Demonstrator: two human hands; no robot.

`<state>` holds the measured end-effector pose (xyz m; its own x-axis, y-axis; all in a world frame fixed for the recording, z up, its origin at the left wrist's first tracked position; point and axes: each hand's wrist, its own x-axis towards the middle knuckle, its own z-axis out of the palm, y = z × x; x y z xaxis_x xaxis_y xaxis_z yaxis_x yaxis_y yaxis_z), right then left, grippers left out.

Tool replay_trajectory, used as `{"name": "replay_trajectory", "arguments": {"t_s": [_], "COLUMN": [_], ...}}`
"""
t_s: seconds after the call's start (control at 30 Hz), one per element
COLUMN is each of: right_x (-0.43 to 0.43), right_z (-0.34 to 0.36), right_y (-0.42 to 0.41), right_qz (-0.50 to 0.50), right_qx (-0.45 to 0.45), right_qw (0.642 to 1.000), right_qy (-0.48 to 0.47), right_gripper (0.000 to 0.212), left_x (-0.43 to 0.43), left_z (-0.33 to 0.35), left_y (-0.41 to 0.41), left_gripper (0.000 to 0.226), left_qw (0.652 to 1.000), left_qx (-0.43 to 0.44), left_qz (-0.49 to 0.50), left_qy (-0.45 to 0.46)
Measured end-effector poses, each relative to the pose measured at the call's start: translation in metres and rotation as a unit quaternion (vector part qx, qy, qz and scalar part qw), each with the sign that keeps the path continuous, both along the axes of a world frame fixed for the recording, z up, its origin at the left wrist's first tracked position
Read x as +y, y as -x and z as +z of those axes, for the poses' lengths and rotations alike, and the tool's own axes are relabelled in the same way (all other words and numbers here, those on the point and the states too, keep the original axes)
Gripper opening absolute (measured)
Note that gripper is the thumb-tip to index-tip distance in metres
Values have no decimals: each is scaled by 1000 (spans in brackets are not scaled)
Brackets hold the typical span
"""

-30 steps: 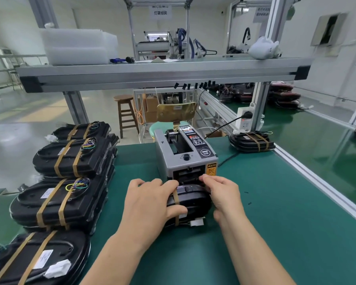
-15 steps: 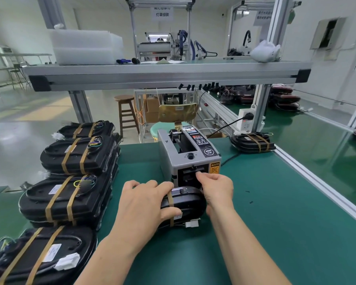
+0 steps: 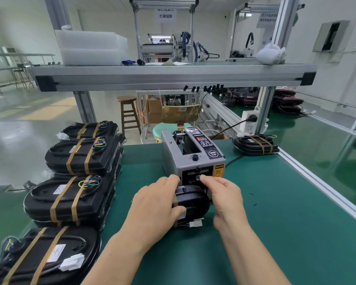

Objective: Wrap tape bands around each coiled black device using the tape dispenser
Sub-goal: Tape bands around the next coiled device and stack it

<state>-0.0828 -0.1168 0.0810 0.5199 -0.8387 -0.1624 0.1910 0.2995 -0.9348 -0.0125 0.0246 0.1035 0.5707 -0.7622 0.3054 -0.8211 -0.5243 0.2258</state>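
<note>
A coiled black device (image 3: 193,200) lies on the green mat directly in front of the grey tape dispenser (image 3: 193,157). One brown tape band (image 3: 175,202) circles its left part. My left hand (image 3: 156,204) grips the device from the left, thumb on its near side, fingers over the top. My right hand (image 3: 224,196) reaches over the device's right end, with thumb and forefinger pinched together at the dispenser's outlet slot. The tape strip there is mostly hidden by the fingertips. A white connector (image 3: 195,224) sticks out at the device's near edge.
Stacks of black devices with two brown bands each line the left side (image 3: 84,155), (image 3: 66,200), (image 3: 39,256). Another banded device (image 3: 255,144) lies at the back right by a power strip (image 3: 249,122). An aluminium shelf (image 3: 173,77) spans overhead. A metal rail (image 3: 317,182) borders the mat at right.
My right hand has left the device's right side and risen to the dispenser's outlet. The left hand has kept its hold on the device.
</note>
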Motion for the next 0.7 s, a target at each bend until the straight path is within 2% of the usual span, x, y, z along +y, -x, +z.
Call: {"name": "replay_trajectory", "arguments": {"t_s": [0.1, 0.2, 0.43, 0.7], "right_x": [14, 23, 34, 34], "right_z": [2, 3, -7, -9], "right_y": [4, 1, -2, -3], "right_qz": [49, 31, -37, -48], "right_qx": [-22, -2, 52, 85], "right_qw": [998, 998, 983, 970], "right_qy": [26, 62, 170, 222], "right_gripper": [21, 29, 25, 22], "left_x": [0, 0, 3, 3], "left_z": [0, -1, -2, -4], "left_y": [-2, 0, 2, 3], "left_gripper": [34, 30, 38, 27], "left_qw": [998, 997, 992, 988], "left_qx": [18, 14, 19, 24], "left_qz": [-12, -23, -31, -56], "left_qy": [52, 77, 123, 141]}}
